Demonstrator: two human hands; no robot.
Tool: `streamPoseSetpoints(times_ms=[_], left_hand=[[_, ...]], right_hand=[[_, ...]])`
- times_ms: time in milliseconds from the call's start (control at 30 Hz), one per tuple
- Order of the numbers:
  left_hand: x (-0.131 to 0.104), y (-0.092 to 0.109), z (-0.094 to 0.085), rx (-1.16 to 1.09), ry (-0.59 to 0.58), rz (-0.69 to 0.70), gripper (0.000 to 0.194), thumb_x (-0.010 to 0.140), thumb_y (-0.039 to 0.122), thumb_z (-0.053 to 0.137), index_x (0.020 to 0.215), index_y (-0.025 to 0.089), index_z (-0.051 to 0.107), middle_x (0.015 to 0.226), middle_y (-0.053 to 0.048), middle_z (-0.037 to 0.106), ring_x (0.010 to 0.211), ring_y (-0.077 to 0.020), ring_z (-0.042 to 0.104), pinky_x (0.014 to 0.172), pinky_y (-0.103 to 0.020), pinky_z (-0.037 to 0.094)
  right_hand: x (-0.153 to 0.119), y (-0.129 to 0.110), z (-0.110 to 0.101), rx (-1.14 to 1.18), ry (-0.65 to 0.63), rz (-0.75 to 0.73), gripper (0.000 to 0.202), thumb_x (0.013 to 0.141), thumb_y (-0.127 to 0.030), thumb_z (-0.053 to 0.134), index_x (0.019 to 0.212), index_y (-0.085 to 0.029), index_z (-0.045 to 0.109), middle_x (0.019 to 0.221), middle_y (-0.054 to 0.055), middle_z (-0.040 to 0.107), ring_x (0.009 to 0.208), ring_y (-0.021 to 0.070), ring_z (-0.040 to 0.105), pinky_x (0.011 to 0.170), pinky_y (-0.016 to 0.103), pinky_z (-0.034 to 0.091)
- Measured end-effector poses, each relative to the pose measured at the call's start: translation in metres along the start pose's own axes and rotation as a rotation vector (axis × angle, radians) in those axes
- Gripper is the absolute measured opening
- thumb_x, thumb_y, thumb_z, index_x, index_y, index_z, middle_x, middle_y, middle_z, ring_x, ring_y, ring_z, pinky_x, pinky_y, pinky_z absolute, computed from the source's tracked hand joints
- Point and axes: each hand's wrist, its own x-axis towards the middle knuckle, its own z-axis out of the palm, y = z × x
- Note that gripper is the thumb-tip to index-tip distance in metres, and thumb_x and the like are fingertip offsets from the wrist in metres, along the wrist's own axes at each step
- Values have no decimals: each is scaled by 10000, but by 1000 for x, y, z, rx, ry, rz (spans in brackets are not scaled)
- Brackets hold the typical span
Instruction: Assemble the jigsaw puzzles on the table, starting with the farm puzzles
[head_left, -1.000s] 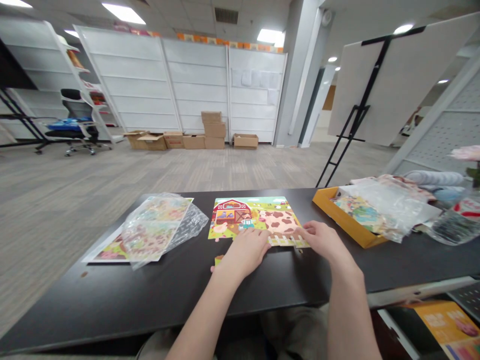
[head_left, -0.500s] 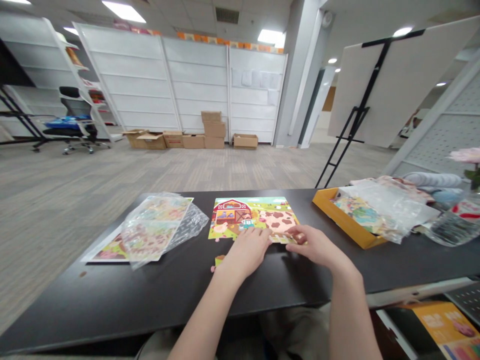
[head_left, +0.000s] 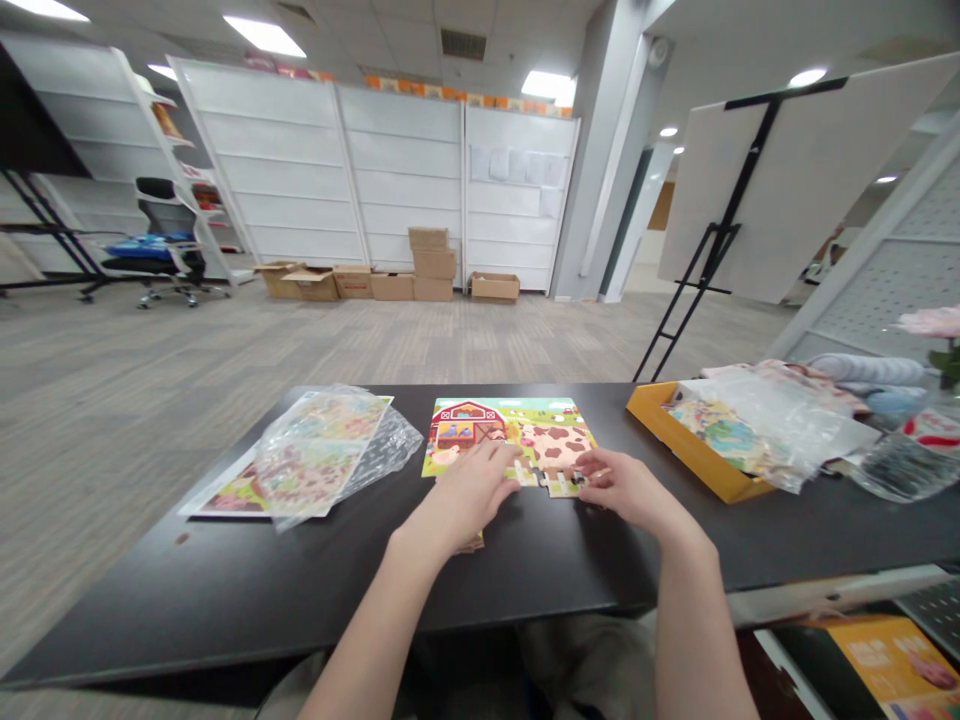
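Observation:
A farm jigsaw puzzle (head_left: 559, 440) with a red barn and a spotted cow lies on the black table. My left hand (head_left: 476, 490) rests over its lower middle, fingers stretched out flat and covering part of the picture. At the lower right corner, my right hand (head_left: 626, 487) has thumb and fingers closed at the edge of a puzzle piece (head_left: 561, 486) with a white fence. A narrow dark gap shows between this piece and the fence part by my left fingers. Partly hidden under my left wrist is a loose puzzle piece (head_left: 472, 544).
Left of the puzzle lie picture sheets (head_left: 232, 495) and a clear plastic bag (head_left: 322, 450). To the right stands a yellow box (head_left: 686, 445) with colourful pieces and plastic wrap, beside a clear plastic bottle (head_left: 911, 455). The table's front edge runs below my forearms.
My left hand has shifted left and off the fence part, uncovering more of the lower edge. My right hand stays at the lower right corner. The view has tilted slightly.

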Motion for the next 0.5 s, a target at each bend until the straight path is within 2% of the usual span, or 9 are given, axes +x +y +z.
streamPoseSetpoints(times_ms=[100, 200, 333, 500], left_hand=[[-21, -16, -21, -98, 16, -56, 349, 972, 304, 556, 1310, 219, 529, 1358, -103, 614, 1272, -258, 558, 1087, -404, 437], [-43, -25, -34, -148, 14, -75, 348, 954, 355, 574, 1286, 250, 557, 1329, -72, 636, 1226, -247, 588, 1054, -387, 461], [-64, -30, -37, -154, -45, -86, 306, 927, 375, 614, 1209, 256, 609, 1230, -48, 672, 1142, -233, 616, 993, -359, 488], [-76, -36, -36, -155, -94, -119, 395, 846, 383, 718, 1212, 267, 623, 1251, -45, 658, 1151, -242, 606, 999, -363, 481]], right_hand=[[0, -5, 1, 11, 10, -19, 415, 658, -190, 728, 1070, -176, 684, 1017, 80, 728, 715, 158, 663, 619, 239, 513], [0, -10, 4, -79, 29, -39, 418, 653, -186, 737, 1070, -191, 701, 950, 60, 729, 684, 153, 635, 619, 241, 493], [3, -15, 10, -176, -1, -31, 387, 664, -213, 736, 1049, -191, 716, 732, -2, 666, 595, 146, 583, 591, 247, 453], [7, -20, 15, -237, -10, -64, 331, 642, -198, 742, 972, -197, 717, 758, -1, 664, 643, 154, 586, 627, 250, 444]])
